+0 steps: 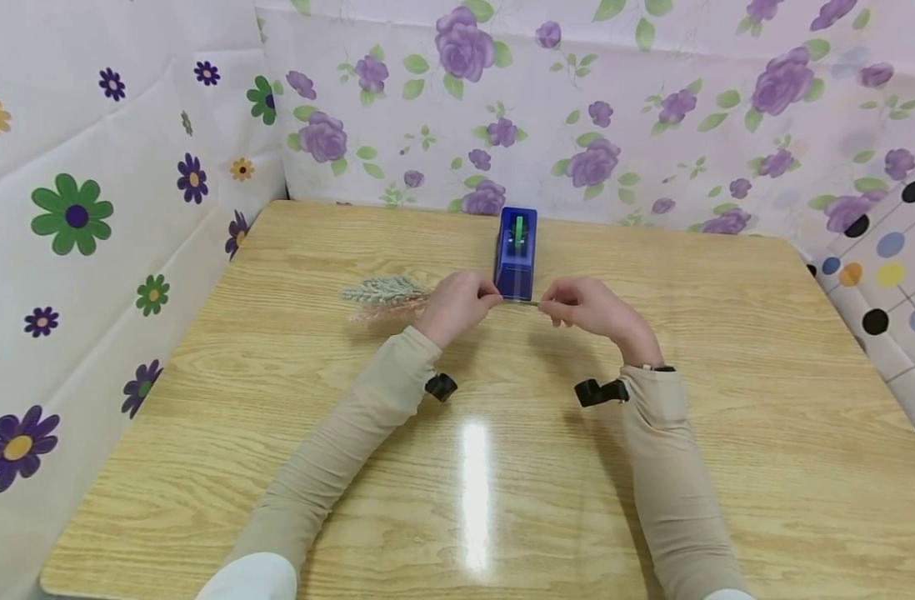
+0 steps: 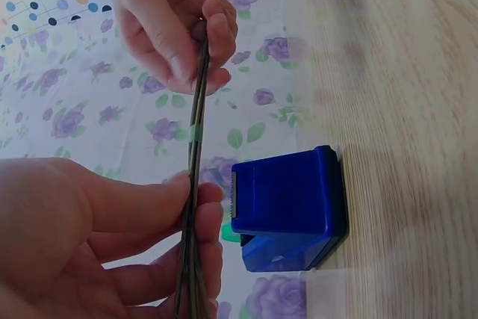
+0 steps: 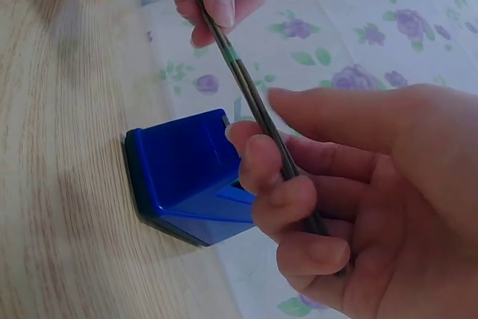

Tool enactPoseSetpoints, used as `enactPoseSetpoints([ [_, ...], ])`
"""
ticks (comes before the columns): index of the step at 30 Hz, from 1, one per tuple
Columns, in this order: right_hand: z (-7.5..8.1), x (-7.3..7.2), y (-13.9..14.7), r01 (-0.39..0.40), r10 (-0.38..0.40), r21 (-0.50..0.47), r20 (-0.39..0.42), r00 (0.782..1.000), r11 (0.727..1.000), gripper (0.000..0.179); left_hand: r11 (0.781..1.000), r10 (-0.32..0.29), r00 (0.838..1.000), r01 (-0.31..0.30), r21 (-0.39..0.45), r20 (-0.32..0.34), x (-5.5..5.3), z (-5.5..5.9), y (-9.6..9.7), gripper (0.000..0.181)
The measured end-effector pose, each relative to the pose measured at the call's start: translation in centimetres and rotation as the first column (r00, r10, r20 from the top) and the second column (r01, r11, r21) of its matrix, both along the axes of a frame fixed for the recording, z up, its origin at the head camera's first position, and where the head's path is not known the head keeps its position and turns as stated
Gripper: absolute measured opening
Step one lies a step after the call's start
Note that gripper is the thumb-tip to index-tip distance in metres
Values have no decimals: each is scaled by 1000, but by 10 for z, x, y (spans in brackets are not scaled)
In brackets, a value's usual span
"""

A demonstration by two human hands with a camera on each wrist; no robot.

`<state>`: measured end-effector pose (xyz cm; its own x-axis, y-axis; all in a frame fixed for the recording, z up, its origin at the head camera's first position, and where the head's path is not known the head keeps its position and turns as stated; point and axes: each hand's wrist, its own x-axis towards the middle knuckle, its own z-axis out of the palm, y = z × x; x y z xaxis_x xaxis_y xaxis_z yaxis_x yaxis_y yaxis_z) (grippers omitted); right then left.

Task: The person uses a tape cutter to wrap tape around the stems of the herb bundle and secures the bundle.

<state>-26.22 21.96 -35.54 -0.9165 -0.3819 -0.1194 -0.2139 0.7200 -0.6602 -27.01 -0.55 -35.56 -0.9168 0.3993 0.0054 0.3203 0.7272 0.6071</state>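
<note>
Your left hand (image 1: 457, 308) pinches the dried-flower stems (image 2: 200, 98); your right hand (image 1: 591, 312) curls round their lower ends. Between your hands, a green tape band (image 2: 196, 133) already sits on the stems, so binding looks mostly done; smoothing may remain. The tape dispenser (image 1: 514, 279) stands just beyond both hands. Your left hand partly hides the plumes (image 1: 385, 290); the band's loose end can't be made out.
</note>
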Motion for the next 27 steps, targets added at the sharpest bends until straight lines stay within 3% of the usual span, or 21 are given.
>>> enactPoseSetpoints([
  [5,0,-1,1,-3,3,25,-16,1000,1000,28,1000,-2,1000,2,-5,-24,-1,-2,1,17],
  [19,2,1,0,56,-55,4,-25,998,998,19,1000,-2,1000,2,-8,-21,-3,-3,3,15],
  [22,1,1,1,68,-68,-4,-32,997,998,19,1000,-13,1000,13,-23,-25,-4,-4,3,23],
  [27,0,2,2,78,-79,-18,-42,996,997,18,991,-39,998,33,-128,-41,-3,-6,3,43],
])
